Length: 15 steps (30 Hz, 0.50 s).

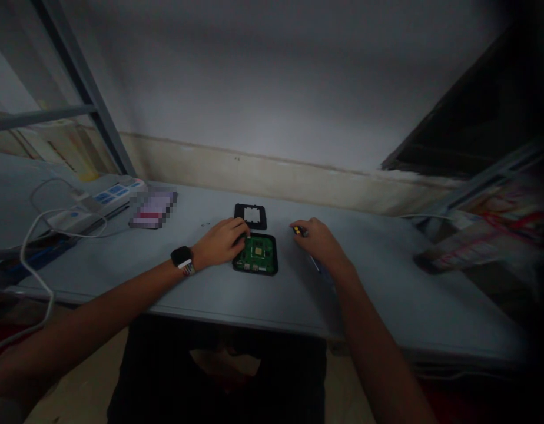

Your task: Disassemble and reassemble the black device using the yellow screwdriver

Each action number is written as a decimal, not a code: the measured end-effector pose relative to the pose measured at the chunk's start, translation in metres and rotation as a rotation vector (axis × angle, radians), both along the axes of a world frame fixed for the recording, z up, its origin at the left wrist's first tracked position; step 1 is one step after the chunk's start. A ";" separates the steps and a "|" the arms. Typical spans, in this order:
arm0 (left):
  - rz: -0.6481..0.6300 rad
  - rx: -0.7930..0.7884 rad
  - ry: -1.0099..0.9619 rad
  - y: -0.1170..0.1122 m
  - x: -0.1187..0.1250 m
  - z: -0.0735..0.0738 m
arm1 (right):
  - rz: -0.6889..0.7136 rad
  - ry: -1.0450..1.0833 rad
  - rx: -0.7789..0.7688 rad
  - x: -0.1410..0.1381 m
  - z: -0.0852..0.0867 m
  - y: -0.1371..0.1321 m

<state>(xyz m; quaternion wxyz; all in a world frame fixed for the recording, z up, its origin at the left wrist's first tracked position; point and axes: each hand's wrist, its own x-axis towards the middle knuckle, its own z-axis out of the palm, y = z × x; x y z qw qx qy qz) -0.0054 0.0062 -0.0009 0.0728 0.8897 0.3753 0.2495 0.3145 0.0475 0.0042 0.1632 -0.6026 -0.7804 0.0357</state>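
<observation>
A square black case [274, 270] lies on the table with its inside facing up, and a green circuit board [257, 250] sits in it. At its left edge, my left hand [225, 241] grips the case with bent fingers; the thumb and the underside of the grip are partly hidden. To the right of the case, my right hand [318, 240] is closed around a screwdriver [300, 231]. Its black and yellow handle end points left, and a thin shaft shows below the hand. Behind the case lies a black cover [262, 222] with a pale rectangle in its middle.
Tiny dark parts, perhaps screws, lie left of the cover. A phone [153, 207] and a white power strip [110, 197] with cables lie at the left. A wrapped package [457, 253] is on the right. The wall [254, 171] bounds the table [201, 297] behind.
</observation>
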 end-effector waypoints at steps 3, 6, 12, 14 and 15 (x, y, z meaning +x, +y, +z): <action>0.032 -0.016 -0.066 0.009 -0.004 0.009 | -0.026 0.017 0.041 -0.002 -0.002 0.000; 0.132 -0.012 -0.093 0.024 -0.011 0.020 | -0.031 0.042 0.101 -0.006 0.000 -0.003; 0.310 -0.132 -0.080 0.050 -0.016 0.016 | 0.070 0.117 0.170 -0.022 0.005 -0.007; 0.323 -0.151 -0.096 0.056 -0.011 0.008 | 0.133 0.150 0.146 -0.030 0.001 -0.006; 0.327 -0.162 -0.107 0.059 -0.008 0.003 | 0.163 0.167 0.127 -0.033 -0.001 -0.005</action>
